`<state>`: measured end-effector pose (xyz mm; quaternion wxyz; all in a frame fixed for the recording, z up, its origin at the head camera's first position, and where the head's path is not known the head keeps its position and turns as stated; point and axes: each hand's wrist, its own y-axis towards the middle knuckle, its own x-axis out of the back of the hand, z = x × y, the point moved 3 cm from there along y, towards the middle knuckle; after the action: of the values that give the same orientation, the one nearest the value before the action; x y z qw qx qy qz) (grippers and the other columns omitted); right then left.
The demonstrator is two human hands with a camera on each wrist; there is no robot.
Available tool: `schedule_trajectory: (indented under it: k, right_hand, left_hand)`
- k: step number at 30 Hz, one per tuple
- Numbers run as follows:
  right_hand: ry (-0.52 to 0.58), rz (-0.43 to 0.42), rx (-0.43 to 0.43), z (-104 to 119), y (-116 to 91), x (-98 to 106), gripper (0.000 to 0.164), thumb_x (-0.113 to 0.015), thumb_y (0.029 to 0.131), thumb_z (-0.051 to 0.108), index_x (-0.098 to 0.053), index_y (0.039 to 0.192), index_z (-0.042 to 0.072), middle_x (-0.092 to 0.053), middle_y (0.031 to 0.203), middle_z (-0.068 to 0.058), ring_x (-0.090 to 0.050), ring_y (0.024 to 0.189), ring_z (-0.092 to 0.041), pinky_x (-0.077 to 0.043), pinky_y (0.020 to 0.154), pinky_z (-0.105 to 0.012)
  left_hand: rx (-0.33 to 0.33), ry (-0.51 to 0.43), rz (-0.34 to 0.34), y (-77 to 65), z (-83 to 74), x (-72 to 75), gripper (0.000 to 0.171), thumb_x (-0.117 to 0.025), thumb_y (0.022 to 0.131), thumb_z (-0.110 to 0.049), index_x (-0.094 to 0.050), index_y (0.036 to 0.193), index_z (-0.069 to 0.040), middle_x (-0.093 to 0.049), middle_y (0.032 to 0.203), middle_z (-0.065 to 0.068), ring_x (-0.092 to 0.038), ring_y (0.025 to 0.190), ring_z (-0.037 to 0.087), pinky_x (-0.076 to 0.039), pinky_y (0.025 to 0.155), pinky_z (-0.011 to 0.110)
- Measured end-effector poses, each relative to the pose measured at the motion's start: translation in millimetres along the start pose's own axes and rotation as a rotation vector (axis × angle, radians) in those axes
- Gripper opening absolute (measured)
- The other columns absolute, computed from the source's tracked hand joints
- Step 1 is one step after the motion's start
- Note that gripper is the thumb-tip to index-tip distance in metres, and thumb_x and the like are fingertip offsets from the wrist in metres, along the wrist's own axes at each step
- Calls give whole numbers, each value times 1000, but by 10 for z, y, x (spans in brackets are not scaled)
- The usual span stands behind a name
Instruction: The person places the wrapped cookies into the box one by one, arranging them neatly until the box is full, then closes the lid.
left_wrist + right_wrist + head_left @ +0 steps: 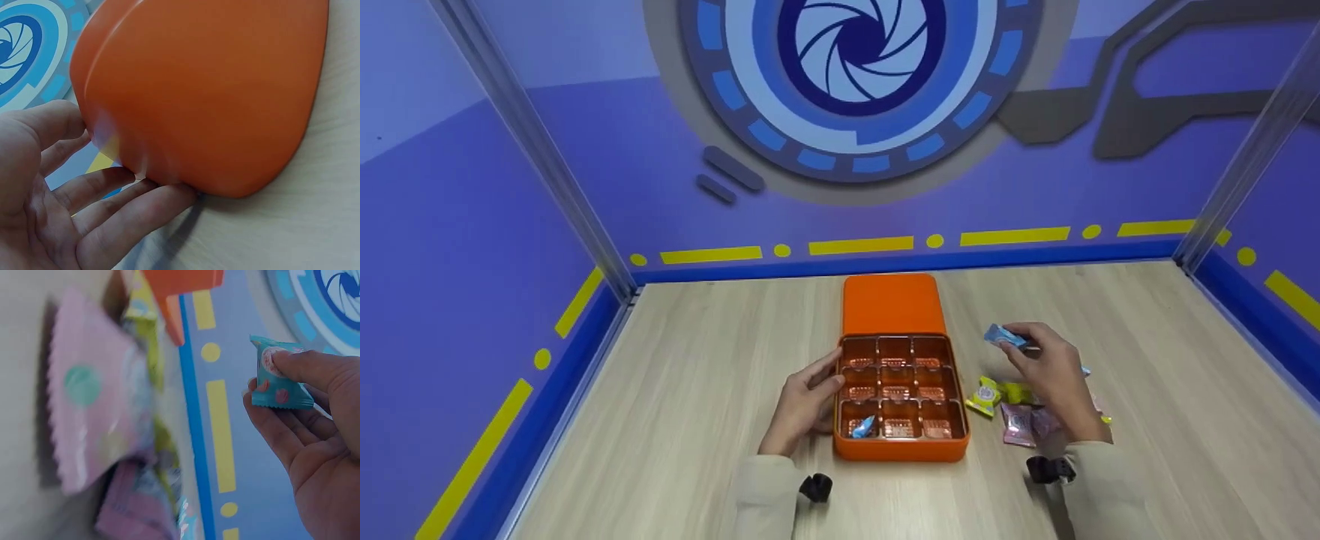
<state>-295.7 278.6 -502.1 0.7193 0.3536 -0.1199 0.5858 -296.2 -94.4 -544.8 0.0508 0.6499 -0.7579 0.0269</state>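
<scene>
An orange box (900, 450) with a clear divided insert faces me, its flap (892, 304) laid back behind it. One blue-wrapped candy (863, 427) sits in the near left compartment. My left hand (801, 409) rests against the box's left side, thumb at the rim. In the left wrist view its spread fingers touch the smooth orange wall (208, 95). Right of the box, my right hand (1054, 371) holds another blue candy (273, 385) above the table, pinched between thumb and fingers.
Under and beside the right hand lie yellow candies (984, 396) and pink candies (1018, 425), partly hidden by that hand. Purple-blue panels (607, 187) stand at the back and sides of the wooden table (720, 352). Each wrist bears a black device (816, 488).
</scene>
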Motion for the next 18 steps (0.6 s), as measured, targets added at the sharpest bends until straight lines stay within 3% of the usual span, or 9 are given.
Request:
schedule_trajectory:
  k: [8, 14, 18]
  right_hand:
    - [-5, -15, 58, 187, 21, -17, 29, -74, 98, -2, -72, 126, 3, -71, 120, -13, -69, 111, -33, -57, 95, -45]
    - [-12, -12, 119, 233, 7, -36, 28, -76, 95, -4, -74, 121, 4, -74, 116, -9, -71, 107, -28, -60, 91, -40]
    - [17, 5, 155, 263, 4, -59, 27, -77, 94, -4, -75, 119, 5, -74, 113, -7, -72, 105, -28, -60, 90, -44]
  left_hand:
    - [-8, -23, -2, 24, 20, 1, 49, -68, 106, -16, -59, 154, -13, -52, 157, 15, -47, 147, 32, -36, 120, 50]
    - [-1, -20, 2, 25, 34, 9, 50, -68, 106, -17, -58, 155, -14, -52, 157, 17, -48, 146, 34, -38, 118, 52]
    - [-1, -16, 3, 24, 33, 14, 49, -68, 106, -18, -59, 155, -15, -52, 157, 16, -48, 145, 33, -40, 117, 52]
